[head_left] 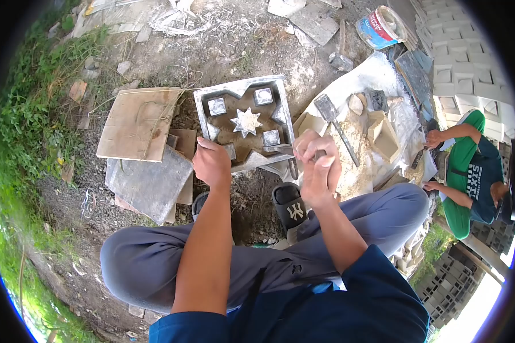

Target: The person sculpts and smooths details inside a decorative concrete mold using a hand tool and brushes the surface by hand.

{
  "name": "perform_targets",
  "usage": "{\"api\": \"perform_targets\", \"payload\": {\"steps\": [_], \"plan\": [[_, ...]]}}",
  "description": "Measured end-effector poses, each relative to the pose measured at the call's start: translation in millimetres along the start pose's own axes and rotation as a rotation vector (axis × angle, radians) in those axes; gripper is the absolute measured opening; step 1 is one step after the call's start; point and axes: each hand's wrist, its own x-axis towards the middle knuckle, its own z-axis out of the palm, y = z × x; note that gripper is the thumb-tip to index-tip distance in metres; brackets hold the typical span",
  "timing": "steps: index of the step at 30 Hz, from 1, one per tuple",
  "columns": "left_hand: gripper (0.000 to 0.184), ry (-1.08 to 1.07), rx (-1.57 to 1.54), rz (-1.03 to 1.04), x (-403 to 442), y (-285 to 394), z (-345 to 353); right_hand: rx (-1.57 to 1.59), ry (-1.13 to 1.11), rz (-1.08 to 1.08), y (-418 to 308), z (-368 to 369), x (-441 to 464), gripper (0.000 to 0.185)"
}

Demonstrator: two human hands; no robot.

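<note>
Left hand [212, 162]: closed on the lower left corner of a square mould [239, 86], fingers over the rim. Right hand [319, 166]: curled shut by the lower right corner, a small dark thing [320, 155] between the fingers; cannot tell what it is.

Mould lies upper centre of frame, hollow side up, star-shaped block [246, 122] in the middle, smaller square blocks around it. Looks stiff and fairly heavy, probably brittle at the thin points; dusty faces might slip. Best hold: opposite outer walls, two hands, clear of the points.

Right of it, a flat-bladed tool [328, 108] on sandy powder [349, 143] over a white sack [377, 68]. Left, a tan board [140, 123] overlapping a grey slab [149, 183]. Upper right, paint bucket [381, 27]. Far right, another person [480, 183], seated.
</note>
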Motion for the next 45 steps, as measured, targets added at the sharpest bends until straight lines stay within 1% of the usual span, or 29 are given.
{"api": "perform_targets", "payload": {"steps": [1,2,3,5,6,7,9,10,13,14,15,17,18,19,21,23,25,27,29,31,33,35,37,38,41,42,44,45], "plan": [[0.059,0.017,-0.002,0.002,0.7,-1.9,-1.0,0.061,-0.013,0.002,-4.0,0.1,-1.0,0.042],[0.06,-0.02,0.016,-0.019,2.4,-3.1,-1.0,0.055,-0.04,-0.062,-3.1,0.2,-3.1,0.041],[0.06,-0.022,0.024,-0.024,1.4,-6.4,-1.0,0.058,-0.039,-0.053,-1.2,1.9,-5.3,0.041],[0.06,0.013,0.015,0.006,0.6,-4.2,1.0,-0.082,-0.09,0.034,3.7,2.4,-1.9,0.04],[0.06,0.014,-0.006,0.018,0.5,-3.4,-0.5,-0.047,-0.059,0.084,-1.3,2.2,1.8,0.039],[0.06,0.017,-0.007,0.022,1.8,-1.9,0.1,-0.046,-0.056,0.08,-2.6,0.2,1.0,0.039],[0.06,-0.033,0.05,-0.017,2.6,-4.2,0.3,0.037,-0.053,-0.073,-4.3,-3.3,-4.4,0.038],[0.06,0.0,0.031,0.004,0.2,-3.4,-0.9,0.017,-0.068,-0.014,-5.2,-0.9,-6.6,0.037],[0.06,0.03,-0.027,0.026,0.7,-3.2,1.4,-0.068,-0.07,0.043,0.6,-2.5,-1.0,0.035],[0.059,0.05,-0.013,0.019,0.4,-4.0,3.7,0.011,-0.056,0.003,-1.9,-4.1,-1.8,0.035],[0.059,0.05,-0.002,0.015,1.1,-4.0,0.9,0.018,-0.054,0.012,-3.3,-2.7,-2.9,0.035],[0.058,-0.038,0.049,-0.007,0.7,-2.3,-3.1,0.046,-0.071,-0.022,-6.0,-2.3,-6.0,0.036],[0.059,0.038,0.006,0.018,-1.9,-2.7,-0.4,-0.07,-0.083,0.022,1.7,0.5,-4.2,0.038],[0.059,0.036,-0.004,0.025,-4.0,-1.0,2.5,-0.078,-0.081,0.013,0.0,-2.7,-3.3,0.038],[0.059,0.087,-0.015,0.04,-1.9,-2.5,1.8,0.021,-0.046,-0.06,-0.9,-1.7,-4.6,0.039],[0.06,0.052,0.012,0.014,0.1,-6.1,1.6,0.035,-0.05,-0.062,-1.7,-0.5,-9.0,0.04],[0.061,0.025,0.03,0.007,1.2,-3.7,2.0,-0.071,-0.043,0.001,3.9,1.4,-6.2,0.041],[0.062,0.035,-0.016,0.019,0.7,-0.5,1.1,-0.068,-0.036,0.005,1.8,-0.9,-2.9,0.042],[0.062,0.011,0.008,-0.003,0.7,-1.9,-0.5,0.072,0.002,-0.067,-3.6,-0.9,-8.2,0.041],[0.062,-0.008,0.046,-0.005,-1.2,-6.7,-0.2,0.053,-0.018,-0.074,-2.6,1.1,-8.4,0.042],[0.062,0.016,-0.017,0.007,-0.1,-1.9,0.2,-0.069,-0.047,0.009,3.7,2.5,-3.6,0.042],[0.062,0.029,-0.02,0.032,1.6,-3.2,1.7,-0.007,-0.023,0.024,0.0,3.4,-2.7,0.042],[0.062,-0.017,0.047,-0.02,0.2,-1.7,-1.9,0.039,0.007,-0.041,-3.3,2.2,-7.2,0.042],[0.062,0.007,0.036,0.011,0.0,-3.0,-0.6,-0.014,0.006,0.04,0.2,4.1,-9.5,0.041],[0.062,0.06,-0.008,0.019,-0.2,-3.3,3.4,-0.021,0.019,0.051,2.7,2.3,-0.9,0.039],[0.062,0.061,-0.006,0.022,1.2,-1.9,1.8,0.002,0.016,0.0,1.9,-0.2,-2.7,0.037],[0.062,-0.03,0.057,-0.015,1.7,-2.2,-1.0,-0.009,0.02,0.005,5.4,0.5,-6.8,0.037],[0.062,-0.037,0.061,-0.019,-0.9,-4.8,-1.8,-0.026,0.02,0.009,5.1,-0.5,-8.6,0.038]]}}
